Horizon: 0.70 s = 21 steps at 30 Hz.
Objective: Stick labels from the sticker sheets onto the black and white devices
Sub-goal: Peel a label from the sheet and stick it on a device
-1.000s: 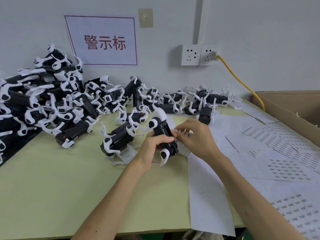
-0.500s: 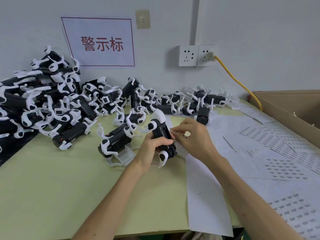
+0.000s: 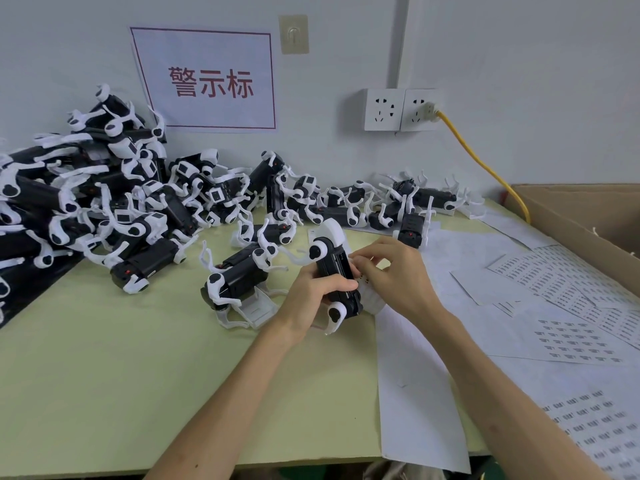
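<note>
My left hand (image 3: 311,296) grips a black and white device (image 3: 334,268) just above the green table (image 3: 138,375), its white end pointing away from me. My right hand (image 3: 398,275) is against the device's right side, fingertips curled onto its edge. It holds a small white sticker strip (image 3: 372,297) that shows below its fingers. Whether a label is under the fingertips is hidden. Another device (image 3: 239,282) lies just left of my left hand. Printed sticker sheets (image 3: 571,337) lie spread on the right.
A big pile of the same devices (image 3: 104,209) fills the left and back of the table. A row of them (image 3: 346,206) runs along the wall. An open cardboard box (image 3: 588,216) stands at the right edge. A yellow cable (image 3: 485,168) hangs from the wall socket.
My right hand has slid down the device's side and the sticker strip, earlier sticking up past my fingers, now shows under the hand. The left hand keeps its grip.
</note>
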Motion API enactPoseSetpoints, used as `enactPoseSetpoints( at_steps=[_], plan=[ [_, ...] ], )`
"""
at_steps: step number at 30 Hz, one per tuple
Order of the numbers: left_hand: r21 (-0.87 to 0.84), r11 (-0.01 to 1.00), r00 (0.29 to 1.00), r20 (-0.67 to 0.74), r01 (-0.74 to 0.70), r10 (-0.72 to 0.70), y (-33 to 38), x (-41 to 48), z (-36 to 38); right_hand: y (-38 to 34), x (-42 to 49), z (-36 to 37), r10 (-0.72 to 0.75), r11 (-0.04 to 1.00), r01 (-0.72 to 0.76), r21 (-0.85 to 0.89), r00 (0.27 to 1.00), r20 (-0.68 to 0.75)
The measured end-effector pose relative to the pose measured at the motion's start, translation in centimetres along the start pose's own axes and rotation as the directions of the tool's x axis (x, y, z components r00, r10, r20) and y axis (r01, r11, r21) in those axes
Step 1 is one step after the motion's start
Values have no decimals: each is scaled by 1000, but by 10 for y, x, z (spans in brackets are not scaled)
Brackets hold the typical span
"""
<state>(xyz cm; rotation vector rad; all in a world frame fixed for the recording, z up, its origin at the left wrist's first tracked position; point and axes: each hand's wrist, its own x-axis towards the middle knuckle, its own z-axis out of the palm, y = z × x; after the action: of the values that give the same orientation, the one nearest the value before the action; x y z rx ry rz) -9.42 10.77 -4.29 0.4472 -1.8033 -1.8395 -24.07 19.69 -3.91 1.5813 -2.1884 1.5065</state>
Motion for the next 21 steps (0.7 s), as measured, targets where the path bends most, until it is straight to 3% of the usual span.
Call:
enactPoseSetpoints(
  at_steps=[21],
  plan=[
    [7,999,999,-1,41,-41,4,-6,1,-1,5,-6,170,970,-145,195,979,-117]
  ],
)
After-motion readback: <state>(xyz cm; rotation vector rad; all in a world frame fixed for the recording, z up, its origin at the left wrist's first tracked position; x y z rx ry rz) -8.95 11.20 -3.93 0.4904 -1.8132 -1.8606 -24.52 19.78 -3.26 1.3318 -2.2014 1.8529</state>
